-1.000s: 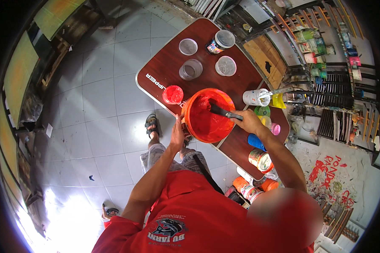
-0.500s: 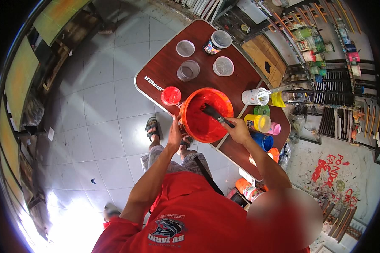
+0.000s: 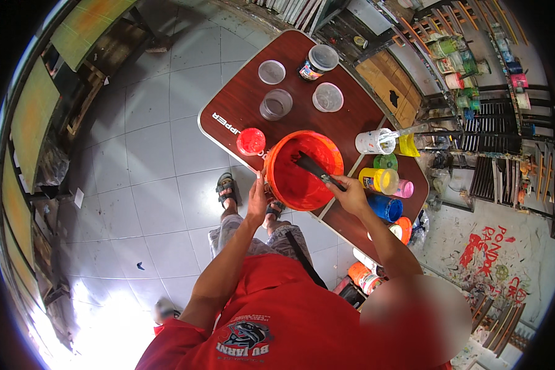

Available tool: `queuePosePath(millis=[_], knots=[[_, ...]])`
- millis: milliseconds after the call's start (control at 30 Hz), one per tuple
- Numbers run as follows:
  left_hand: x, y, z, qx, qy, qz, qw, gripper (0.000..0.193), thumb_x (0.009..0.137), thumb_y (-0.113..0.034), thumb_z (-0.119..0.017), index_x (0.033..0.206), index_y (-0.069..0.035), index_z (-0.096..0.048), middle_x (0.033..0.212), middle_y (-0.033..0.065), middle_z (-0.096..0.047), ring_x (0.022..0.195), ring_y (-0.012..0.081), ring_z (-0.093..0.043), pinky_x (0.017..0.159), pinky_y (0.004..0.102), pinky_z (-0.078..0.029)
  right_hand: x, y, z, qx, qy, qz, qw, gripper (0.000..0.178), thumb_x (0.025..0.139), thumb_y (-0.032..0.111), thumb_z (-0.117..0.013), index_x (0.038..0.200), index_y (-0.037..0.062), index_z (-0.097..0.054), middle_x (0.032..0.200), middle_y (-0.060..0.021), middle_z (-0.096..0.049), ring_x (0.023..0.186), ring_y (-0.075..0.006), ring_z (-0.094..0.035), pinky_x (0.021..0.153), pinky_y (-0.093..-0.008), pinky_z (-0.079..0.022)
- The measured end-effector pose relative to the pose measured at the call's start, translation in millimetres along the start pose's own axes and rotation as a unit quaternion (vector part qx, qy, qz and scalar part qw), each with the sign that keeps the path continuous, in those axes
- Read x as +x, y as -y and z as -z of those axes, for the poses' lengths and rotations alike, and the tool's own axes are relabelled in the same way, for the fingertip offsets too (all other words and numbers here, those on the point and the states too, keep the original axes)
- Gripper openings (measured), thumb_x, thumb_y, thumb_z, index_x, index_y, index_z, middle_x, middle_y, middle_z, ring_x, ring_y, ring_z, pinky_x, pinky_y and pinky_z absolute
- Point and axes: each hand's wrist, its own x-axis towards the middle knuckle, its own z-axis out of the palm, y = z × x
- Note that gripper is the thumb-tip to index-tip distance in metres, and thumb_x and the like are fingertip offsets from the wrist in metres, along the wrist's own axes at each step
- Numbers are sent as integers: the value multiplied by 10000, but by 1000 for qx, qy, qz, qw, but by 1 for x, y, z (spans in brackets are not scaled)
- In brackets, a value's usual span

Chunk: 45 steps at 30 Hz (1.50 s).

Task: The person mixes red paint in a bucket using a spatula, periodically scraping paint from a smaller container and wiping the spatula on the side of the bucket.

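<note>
An orange bucket (image 3: 276, 179) with red paint (image 3: 283, 185) inside stands at the near edge of a dark red table. My left hand (image 3: 258, 198) grips the bucket's left side, its fingers partly hidden behind the wall. In my right hand (image 3: 353, 196) is the handle of a black spatula (image 3: 313, 166), slanting down over the right rim. The spatula's far end is in the red paint, so its tip is partly hidden. Just left of the bucket sits a small tub of bright red paint (image 3: 251, 142).
Clear plastic tubs (image 3: 275, 105) and a lidded jar (image 3: 317, 61) stand on the far part of the table (image 3: 240, 92). To the right are a white paint pot (image 3: 375, 142), a yellow one (image 3: 378, 180) and a blue one (image 3: 385, 208). Shelves with paint containers (image 3: 456, 80) line the right wall.
The spatula and both hands keep nearly the same places at the bucket. The whole view has shifted slightly.
</note>
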Motion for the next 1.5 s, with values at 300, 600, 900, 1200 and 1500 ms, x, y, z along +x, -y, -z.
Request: queuePosePath(millis=[300,600,900,1200,1500], knots=[[-6,-3,-5,-34,-46,-28,998,721,1046,-650,-379,1605,-196,-336,1122,31,-672,973,146,-658,850,335,-525,-12,-4,45,-339,-14,147,929,420,959,404,-674,1304,164,-691,987,-154,-745,814,-370,-716,739,-467,-576],[-7,2,-5,-35,-88,-54,994,651,1060,-529,-493,1575,-146,-384,1275,36,-655,1042,126,-655,908,342,-535,-19,36,81,-626,-18,316,712,447,891,198,-633,1335,163,-667,865,-67,-666,714,-215,-692,587,-368,-539],[7,19,4,-21,-46,-121,991,477,1103,-418,-469,1413,-74,-585,1119,-6,-695,916,67,-658,827,257,-544,-4,75,52,-651,-41,303,695,432,855,145,-625,1280,89,-671,865,-65,-655,755,-226,-680,634,-362,-557],[-3,5,-13,-66,-73,-112,989,484,1113,-386,-456,1427,-37,-577,1113,-12,-670,901,36,-566,781,235,-483,25,51,55,-542,72,282,788,459,913,72,-561,1362,131,-634,986,-166,-678,952,-318,-698,809,-428,-576],[-11,29,-19,-15,-142,-192,971,508,1120,-391,-417,1477,-35,-478,1172,42,-656,1038,99,-607,942,285,-489,54,91,56,-512,224,110,822,434,1069,350,-458,1478,231,-540,1233,-207,-651,1180,-394,-622,1021,-523,-484]])
